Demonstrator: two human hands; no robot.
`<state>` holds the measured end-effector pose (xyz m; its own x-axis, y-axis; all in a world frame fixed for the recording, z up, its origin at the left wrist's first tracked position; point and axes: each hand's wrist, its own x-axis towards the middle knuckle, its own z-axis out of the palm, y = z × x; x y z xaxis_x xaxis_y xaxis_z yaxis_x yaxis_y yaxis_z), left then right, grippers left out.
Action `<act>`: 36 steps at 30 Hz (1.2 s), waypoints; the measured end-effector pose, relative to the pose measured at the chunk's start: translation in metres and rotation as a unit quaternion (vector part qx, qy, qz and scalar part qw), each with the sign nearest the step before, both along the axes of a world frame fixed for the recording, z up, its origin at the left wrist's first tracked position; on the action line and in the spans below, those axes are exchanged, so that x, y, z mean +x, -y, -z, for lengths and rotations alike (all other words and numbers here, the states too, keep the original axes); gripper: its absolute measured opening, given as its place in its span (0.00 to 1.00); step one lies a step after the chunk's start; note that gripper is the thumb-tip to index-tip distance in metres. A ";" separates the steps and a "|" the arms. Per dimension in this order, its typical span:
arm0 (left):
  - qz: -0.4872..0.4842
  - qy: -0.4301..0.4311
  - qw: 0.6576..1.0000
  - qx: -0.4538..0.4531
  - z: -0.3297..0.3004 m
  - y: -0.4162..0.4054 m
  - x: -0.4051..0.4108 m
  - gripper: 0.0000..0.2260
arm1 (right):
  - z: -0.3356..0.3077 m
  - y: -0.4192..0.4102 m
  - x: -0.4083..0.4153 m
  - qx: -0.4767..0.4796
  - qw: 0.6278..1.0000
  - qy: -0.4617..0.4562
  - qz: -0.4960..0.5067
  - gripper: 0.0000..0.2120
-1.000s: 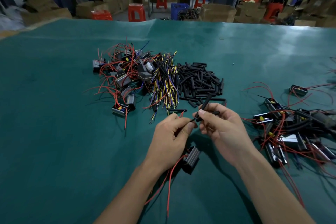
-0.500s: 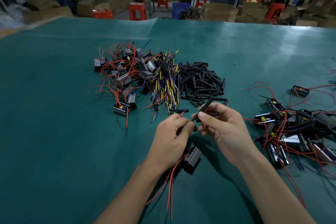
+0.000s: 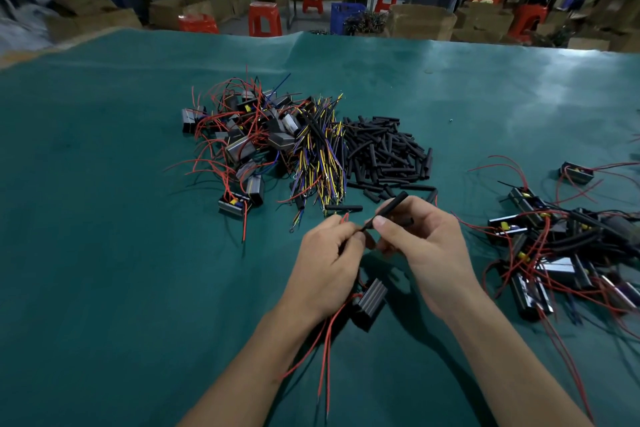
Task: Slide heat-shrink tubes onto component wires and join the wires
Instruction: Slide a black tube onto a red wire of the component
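The black heat-shrink tube sits pinched in the right hand, angled up over the green table mat. The left hand pinches a thin wire at the tube's lower end, and the ribbed black component hangs just below. Loose tube pile lies behind, with the wired component heap to its left.

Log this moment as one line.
step: tube onto wire | right hand: pinches heat-shrink tube | left hand: pinches wire end | component: hangs below left hand
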<state>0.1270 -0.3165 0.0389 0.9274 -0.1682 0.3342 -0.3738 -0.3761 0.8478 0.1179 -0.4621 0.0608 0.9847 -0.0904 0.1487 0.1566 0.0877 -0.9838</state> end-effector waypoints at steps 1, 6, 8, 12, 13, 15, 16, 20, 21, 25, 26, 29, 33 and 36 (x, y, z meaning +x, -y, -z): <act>-0.001 -0.002 1.000 -0.002 0.000 0.000 0.000 0.12 | 0.000 0.001 0.000 -0.010 1.000 0.008 0.003 0.09; -0.007 0.008 1.000 -0.011 0.001 -0.001 -0.001 0.10 | 0.002 -0.003 -0.001 -0.061 0.997 0.048 0.008 0.10; -0.001 0.008 1.000 -0.009 0.002 -0.001 -0.001 0.11 | 0.004 -0.004 0.000 -0.034 0.999 0.032 0.003 0.09; 0.018 0.006 1.000 -0.011 -0.001 -0.001 -0.004 0.13 | 0.005 -0.004 0.001 0.006 1.000 0.007 0.004 0.09; 0.020 0.001 1.000 -0.016 -0.001 -0.001 -0.004 0.12 | 0.005 -0.004 0.000 0.003 1.000 0.008 0.002 0.08; 0.011 -0.009 1.000 -0.027 -0.001 -0.002 -0.005 0.11 | 0.006 -0.005 0.000 -0.001 1.000 0.011 0.009 0.09; 0.001 -0.012 0.999 -0.033 0.000 -0.002 -0.005 0.10 | 0.006 -0.005 0.000 -0.001 1.000 0.013 0.019 0.09; -0.027 -0.029 0.997 -0.069 0.001 -0.003 -0.004 0.05 | 0.006 -0.002 0.002 0.000 0.999 0.018 0.037 0.10; -0.032 -0.030 0.997 -0.071 0.002 -0.004 -0.004 0.05 | 0.005 -0.002 0.002 -0.003 0.999 0.019 0.035 0.09; -0.041 -0.032 0.996 -0.076 0.003 -0.005 -0.002 0.04 | 0.005 0.004 0.003 -0.082 0.995 0.049 0.004 0.06; -0.036 -0.033 0.996 -0.075 0.003 -0.005 -0.002 0.04 | 0.005 0.005 0.004 -0.106 0.993 0.059 0.001 0.04; -0.020 -0.040 0.996 -0.072 0.003 -0.005 -0.002 0.04 | 0.006 0.006 0.004 -0.150 0.986 0.071 0.003 0.01; -0.024 -0.073 0.992 -0.098 0.003 -0.007 -0.002 0.04 | 0.008 0.009 0.005 -0.181 0.982 0.051 -0.010 0.01; -0.023 -0.083 0.990 -0.113 0.002 -0.008 -0.002 0.04 | 0.008 0.011 0.005 -0.183 0.982 0.042 -0.006 0.01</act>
<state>0.1246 -0.3090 0.0374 0.9774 -0.0623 0.2018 -0.2099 -0.1832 0.9604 0.1232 -0.4730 0.0531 0.9682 -0.0034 0.2502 0.2402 -0.2676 -0.9331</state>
